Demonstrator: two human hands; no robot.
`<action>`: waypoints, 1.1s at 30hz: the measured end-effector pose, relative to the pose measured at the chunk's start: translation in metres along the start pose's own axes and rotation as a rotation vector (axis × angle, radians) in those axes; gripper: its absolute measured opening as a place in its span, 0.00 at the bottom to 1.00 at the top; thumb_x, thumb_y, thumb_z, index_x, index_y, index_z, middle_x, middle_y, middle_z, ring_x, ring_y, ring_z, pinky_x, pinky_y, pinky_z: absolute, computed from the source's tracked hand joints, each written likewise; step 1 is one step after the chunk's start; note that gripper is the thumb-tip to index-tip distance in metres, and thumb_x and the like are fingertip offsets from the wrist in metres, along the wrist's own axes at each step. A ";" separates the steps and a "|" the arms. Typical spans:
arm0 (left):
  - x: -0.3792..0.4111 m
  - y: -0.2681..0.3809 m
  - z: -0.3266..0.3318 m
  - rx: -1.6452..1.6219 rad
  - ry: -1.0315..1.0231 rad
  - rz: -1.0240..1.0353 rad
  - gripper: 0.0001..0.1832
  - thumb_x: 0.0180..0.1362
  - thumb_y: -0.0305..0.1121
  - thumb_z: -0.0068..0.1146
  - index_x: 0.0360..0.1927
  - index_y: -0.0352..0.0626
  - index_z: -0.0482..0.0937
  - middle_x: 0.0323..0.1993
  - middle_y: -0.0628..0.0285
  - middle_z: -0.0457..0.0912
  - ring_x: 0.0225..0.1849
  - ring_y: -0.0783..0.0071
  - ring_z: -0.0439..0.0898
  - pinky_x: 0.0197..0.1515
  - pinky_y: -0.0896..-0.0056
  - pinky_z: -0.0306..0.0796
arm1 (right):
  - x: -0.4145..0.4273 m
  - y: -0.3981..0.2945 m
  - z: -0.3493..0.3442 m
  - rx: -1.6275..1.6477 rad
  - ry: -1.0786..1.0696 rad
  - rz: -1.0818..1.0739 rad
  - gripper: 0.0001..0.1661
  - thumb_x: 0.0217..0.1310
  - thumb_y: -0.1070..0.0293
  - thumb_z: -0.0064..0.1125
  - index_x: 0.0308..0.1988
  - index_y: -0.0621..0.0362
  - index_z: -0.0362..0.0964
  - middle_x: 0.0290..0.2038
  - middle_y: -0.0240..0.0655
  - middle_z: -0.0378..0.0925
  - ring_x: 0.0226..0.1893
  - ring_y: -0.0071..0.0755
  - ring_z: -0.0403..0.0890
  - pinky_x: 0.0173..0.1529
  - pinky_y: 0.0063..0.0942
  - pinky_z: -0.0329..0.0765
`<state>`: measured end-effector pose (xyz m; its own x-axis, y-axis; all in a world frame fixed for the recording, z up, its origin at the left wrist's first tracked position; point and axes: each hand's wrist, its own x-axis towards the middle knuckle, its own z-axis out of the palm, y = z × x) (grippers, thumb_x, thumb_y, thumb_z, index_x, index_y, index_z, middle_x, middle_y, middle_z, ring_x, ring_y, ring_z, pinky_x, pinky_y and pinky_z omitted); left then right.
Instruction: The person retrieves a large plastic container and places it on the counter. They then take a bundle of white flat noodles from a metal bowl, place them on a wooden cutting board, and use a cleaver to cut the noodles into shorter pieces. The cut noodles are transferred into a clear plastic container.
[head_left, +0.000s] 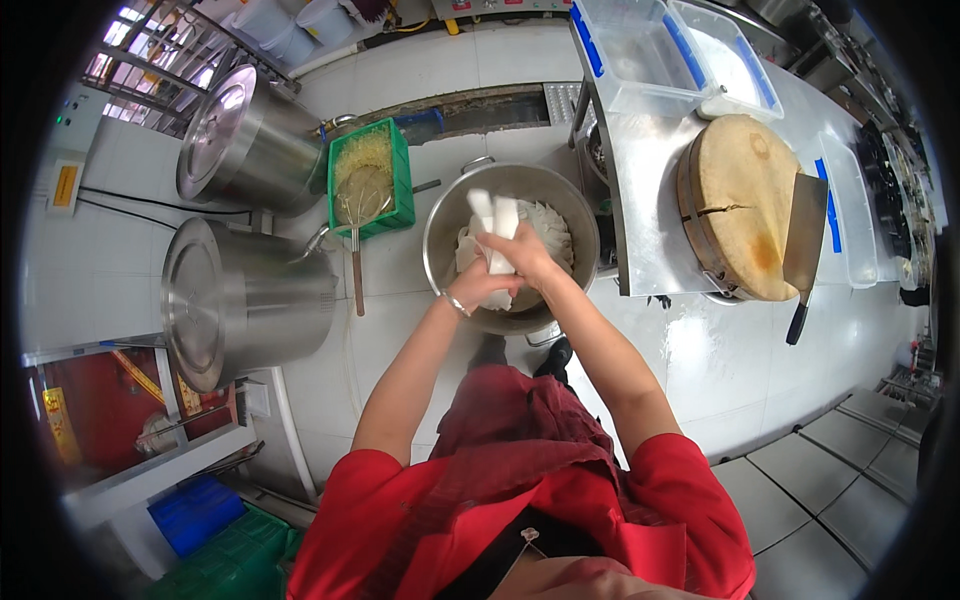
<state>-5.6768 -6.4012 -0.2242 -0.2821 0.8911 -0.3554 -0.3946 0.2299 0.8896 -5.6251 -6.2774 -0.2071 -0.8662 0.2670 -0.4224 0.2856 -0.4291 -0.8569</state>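
A large stainless steel pot (491, 180) stands on the tiled floor before me, with a loop handle on its far and near sides. Inside it lies a heap of wide, flat white strips (553, 232) that look like rice noodles. Over the heap, both my hands are closed around a bundle of the same strips (504, 221), whose upper ends stick up and are blurred. My left hand (478, 286), with a bangle at the wrist, grips the bundle's lower left. My right hand (531, 255) wraps its right side, its fingers meeting the left hand.
Left of the pot, a green crate (407, 202) holds bean sprouts, with a wire skimmer (364, 201) across it. Two steel drums (262, 292) stand further left. At right, a steel table (645, 247) bears a round chopping block (742, 195), a cleaver (806, 232) and clear plastic bins (637, 60).
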 end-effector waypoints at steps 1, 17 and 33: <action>0.000 0.005 -0.003 -0.088 -0.069 -0.022 0.11 0.50 0.23 0.53 0.39 0.39 0.74 0.29 0.62 0.76 0.30 0.74 0.75 0.37 0.73 0.68 | -0.010 -0.003 0.003 -0.002 0.016 -0.001 0.20 0.52 0.60 0.59 0.37 0.67 0.71 0.26 0.37 0.76 0.17 0.26 0.75 0.12 0.21 0.68; 0.011 -0.003 -0.050 -0.092 -0.097 -0.125 0.04 0.53 0.28 0.56 0.27 0.40 0.75 0.19 0.69 0.73 0.20 0.84 0.69 0.24 0.80 0.63 | 0.011 -0.008 -0.017 0.603 0.293 -0.334 0.21 0.66 0.67 0.39 0.56 0.63 0.60 0.39 0.36 0.73 0.40 0.28 0.74 0.48 0.28 0.72; 0.006 0.011 -0.056 0.000 -0.009 -0.280 0.14 0.56 0.35 0.54 0.41 0.35 0.74 0.28 0.61 0.79 0.24 0.74 0.77 0.30 0.73 0.72 | -0.007 -0.010 -0.006 0.818 0.408 -0.328 0.38 0.41 0.77 0.36 0.59 0.61 0.54 0.52 0.46 0.68 0.52 0.41 0.70 0.62 0.39 0.60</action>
<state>-5.7320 -6.4157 -0.2325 -0.1544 0.7961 -0.5851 -0.4560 0.4679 0.7571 -5.6193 -6.2702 -0.1974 -0.5991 0.6927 -0.4016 -0.4513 -0.7064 -0.5453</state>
